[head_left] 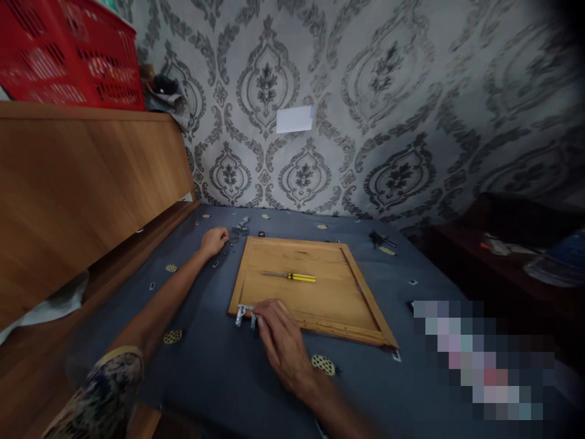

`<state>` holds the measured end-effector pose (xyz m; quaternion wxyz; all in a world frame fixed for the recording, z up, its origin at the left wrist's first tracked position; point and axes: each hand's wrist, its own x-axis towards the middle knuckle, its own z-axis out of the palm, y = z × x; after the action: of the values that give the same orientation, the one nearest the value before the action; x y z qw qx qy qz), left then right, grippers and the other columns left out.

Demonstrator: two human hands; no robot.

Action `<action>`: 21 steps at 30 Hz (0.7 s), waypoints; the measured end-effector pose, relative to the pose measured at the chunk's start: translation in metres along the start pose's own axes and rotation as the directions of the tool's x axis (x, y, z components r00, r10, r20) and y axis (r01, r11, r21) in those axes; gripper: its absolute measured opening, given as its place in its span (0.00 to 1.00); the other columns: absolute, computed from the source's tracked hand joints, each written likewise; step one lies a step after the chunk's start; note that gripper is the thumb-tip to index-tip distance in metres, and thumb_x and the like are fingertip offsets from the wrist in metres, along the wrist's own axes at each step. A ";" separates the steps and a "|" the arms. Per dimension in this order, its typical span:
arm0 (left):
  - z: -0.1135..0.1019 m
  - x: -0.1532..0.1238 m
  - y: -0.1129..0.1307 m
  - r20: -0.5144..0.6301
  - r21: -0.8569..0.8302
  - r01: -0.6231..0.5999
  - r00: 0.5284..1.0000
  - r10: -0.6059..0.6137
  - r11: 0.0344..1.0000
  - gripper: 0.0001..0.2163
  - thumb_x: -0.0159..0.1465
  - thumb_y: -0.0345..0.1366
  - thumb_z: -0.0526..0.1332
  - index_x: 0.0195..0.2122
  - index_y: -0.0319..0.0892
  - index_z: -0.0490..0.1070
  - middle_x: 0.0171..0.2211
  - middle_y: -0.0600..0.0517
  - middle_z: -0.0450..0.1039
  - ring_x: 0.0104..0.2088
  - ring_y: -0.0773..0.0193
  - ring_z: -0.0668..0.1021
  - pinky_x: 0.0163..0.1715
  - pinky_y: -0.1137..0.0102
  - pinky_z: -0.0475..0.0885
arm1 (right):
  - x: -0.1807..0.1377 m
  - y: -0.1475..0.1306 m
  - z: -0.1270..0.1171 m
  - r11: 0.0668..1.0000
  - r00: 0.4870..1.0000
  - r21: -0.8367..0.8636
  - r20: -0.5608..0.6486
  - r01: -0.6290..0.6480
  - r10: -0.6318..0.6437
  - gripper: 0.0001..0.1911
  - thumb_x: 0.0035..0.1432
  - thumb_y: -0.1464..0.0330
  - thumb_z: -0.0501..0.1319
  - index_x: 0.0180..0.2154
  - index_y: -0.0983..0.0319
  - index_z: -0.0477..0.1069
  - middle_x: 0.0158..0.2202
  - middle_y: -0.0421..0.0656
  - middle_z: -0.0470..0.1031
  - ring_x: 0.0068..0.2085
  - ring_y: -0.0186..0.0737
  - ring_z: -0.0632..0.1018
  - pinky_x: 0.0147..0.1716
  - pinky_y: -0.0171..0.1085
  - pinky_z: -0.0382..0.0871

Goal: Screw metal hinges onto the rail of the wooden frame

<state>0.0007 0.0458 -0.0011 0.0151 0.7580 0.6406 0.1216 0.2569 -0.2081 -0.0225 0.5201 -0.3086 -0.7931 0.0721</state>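
Note:
A wooden panel (269, 256), framed like a cabinet door, lies flat on the dark blue patterned cloth. On its face rests a screwdriver (301, 277) with a yellow and black handle. At the panel's near left corner sits a metal hinge (241, 313), its arms jutting over the edge. My right hand (283, 344) has thumb and fingers closed on the hinge's right end. Beyond the panel's left side, my left hand (214, 241) is closed with fingertips together, beside loose screws (232, 242) and more metal hinge parts (241, 227). Whatever its fingers hold is too small to tell.
A small black item (261, 234) lies behind the panel. Farther right are a black tool (381, 239) and a blurred-out object (475, 360). A wooden cabinet (91, 189) carrying a red basket (105, 61) borders the left; a patterned wall (329, 79) closes the back.

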 end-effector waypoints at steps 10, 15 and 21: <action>-0.007 -0.024 0.001 -0.103 0.052 -0.100 0.989 0.105 0.994 0.14 0.75 0.42 0.64 0.56 0.41 0.75 0.58 0.44 0.76 0.56 0.53 0.80 0.58 0.51 0.78 | 0.001 0.001 -0.002 1.000 1.000 0.008 -0.015 -0.020 0.020 0.10 0.74 0.75 0.54 0.46 0.58 0.73 0.37 0.45 0.80 0.38 0.42 0.80 0.40 0.40 0.78; -0.009 -0.033 0.004 -0.145 -0.006 -0.090 0.985 0.088 0.996 0.12 0.75 0.41 0.64 0.54 0.40 0.76 0.56 0.44 0.77 0.55 0.54 0.80 0.57 0.52 0.78 | 0.000 0.003 -0.001 0.999 0.999 0.002 0.003 -0.038 0.038 0.11 0.75 0.74 0.53 0.47 0.59 0.73 0.36 0.45 0.80 0.37 0.42 0.80 0.38 0.40 0.77; -0.015 -0.037 0.006 -0.249 -0.204 -0.043 0.968 -0.010 0.978 0.11 0.75 0.43 0.64 0.50 0.40 0.77 0.52 0.45 0.78 0.53 0.55 0.79 0.57 0.53 0.76 | -0.002 0.005 0.000 0.999 0.999 -0.001 0.012 -0.050 0.050 0.11 0.75 0.74 0.53 0.46 0.60 0.74 0.37 0.45 0.80 0.38 0.42 0.80 0.39 0.40 0.77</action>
<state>-0.0021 0.0068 0.0087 0.0127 0.7363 0.6149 0.2822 0.2593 -0.2055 -0.0259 0.5132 -0.3279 -0.7884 0.0868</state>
